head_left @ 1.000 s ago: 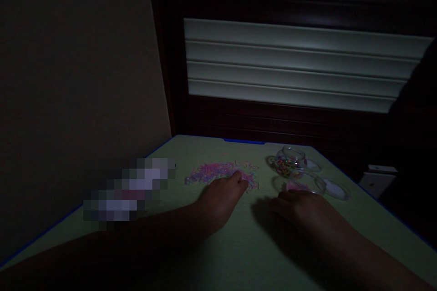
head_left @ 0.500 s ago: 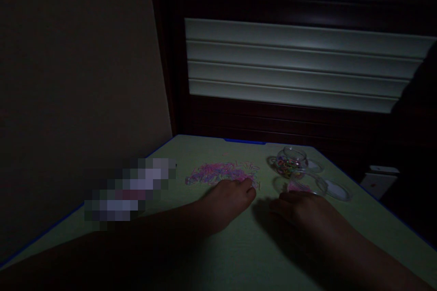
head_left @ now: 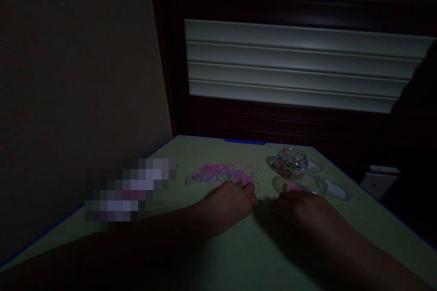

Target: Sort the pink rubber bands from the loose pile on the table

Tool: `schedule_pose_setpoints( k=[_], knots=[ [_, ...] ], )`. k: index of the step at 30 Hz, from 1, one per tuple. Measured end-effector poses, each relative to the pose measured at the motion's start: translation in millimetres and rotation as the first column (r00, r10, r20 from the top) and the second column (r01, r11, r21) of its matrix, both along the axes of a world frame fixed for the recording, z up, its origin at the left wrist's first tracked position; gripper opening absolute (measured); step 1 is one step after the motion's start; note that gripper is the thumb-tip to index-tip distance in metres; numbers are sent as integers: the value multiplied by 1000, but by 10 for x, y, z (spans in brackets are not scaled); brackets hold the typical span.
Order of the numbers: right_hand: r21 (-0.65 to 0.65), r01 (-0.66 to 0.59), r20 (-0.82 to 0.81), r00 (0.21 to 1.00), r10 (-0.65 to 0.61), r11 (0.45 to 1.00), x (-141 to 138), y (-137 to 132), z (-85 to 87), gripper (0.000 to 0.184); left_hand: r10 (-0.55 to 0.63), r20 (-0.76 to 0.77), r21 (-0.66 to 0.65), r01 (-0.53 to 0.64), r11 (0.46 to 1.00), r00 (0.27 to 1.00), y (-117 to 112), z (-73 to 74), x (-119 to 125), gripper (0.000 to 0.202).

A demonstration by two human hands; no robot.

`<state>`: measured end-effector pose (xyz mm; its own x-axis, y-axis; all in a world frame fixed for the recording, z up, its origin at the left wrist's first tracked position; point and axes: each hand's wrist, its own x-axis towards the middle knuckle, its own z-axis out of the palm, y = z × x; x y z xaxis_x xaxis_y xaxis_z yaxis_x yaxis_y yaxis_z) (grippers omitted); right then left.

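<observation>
On the green bench (head_left: 218,254), we find both hands resting near a scatter of small bands.

We record the left hand (head_left: 229,202) lying palm down, fingers loosely curled, its fingertips touching the near edge of the pile of pink and purple bands (head_left: 221,173); whether it pinches one we cannot tell in the dim light. We note the right hand (head_left: 303,209) flat on the bench, fingers loosely together, holding nothing, just short of a shallow clear dish (head_left: 299,184) with pink bands inside. We observe a clear jar (head_left: 290,162) of mixed-colour bands behind that dish and a round lid (head_left: 336,189) to its right. A blurred patch sits at far left.
</observation>
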<state>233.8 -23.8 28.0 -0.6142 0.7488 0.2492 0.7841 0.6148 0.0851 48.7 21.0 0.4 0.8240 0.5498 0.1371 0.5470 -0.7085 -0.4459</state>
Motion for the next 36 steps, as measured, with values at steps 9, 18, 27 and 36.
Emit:
schedule_pose_setpoints(
  k=[9, 18, 27, 36],
  knots=[
    [-23, 6, -4, 1000, -7, 1000, -11, 26, -4, 14, 36, 27, 53, -37, 998, 999, 21, -47, 3, 13],
    [-10, -7, -5, 1000, 7, 1000, -10, 26, 5, 13, 30, 9, 55, -30, 998, 1000, 12, -21, 2, 14],
    [-18, 8, 10, 1000, -7, 1000, -15, 1, 26, 13, 18, -7, 52, -17, 998, 1000, 26, -30, -2, 11],
    [-53, 18, 11, 1000, -17, 998, -18, 2, 17, 13, 3, 39, 31, -4, 1000, 999, 0, 29, -36, 15]
  ],
)
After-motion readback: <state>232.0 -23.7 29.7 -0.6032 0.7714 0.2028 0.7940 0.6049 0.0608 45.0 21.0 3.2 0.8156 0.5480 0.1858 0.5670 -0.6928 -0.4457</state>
